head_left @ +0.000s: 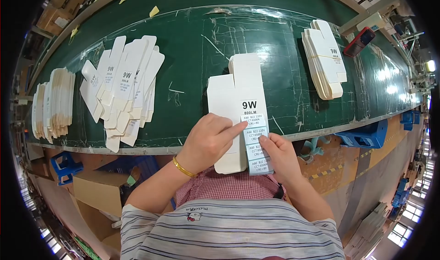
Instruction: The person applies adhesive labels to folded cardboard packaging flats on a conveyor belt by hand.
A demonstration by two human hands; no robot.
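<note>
A flat white carton printed "9W 800LM" lies in front of me, its lower end reaching over the table's near edge. My right hand pinches a strip of pale blue-backed labels between thumb and fingers, over the carton's lower right side. Several labels on it read "A60 B22 220V CCT:6500K CRI>80". The top label sits just under the carton's print. With its index finger stretched out, my left hand touches that top label's left side. Its other fingers are bent, and the thumb is mostly hidden.
Loose flat cartons are heaped to the left, beside a standing stack of cartons. At the right lies a banded carton bundle, near a red phone-like device. Blue stools and an open cardboard box stand below the green table.
</note>
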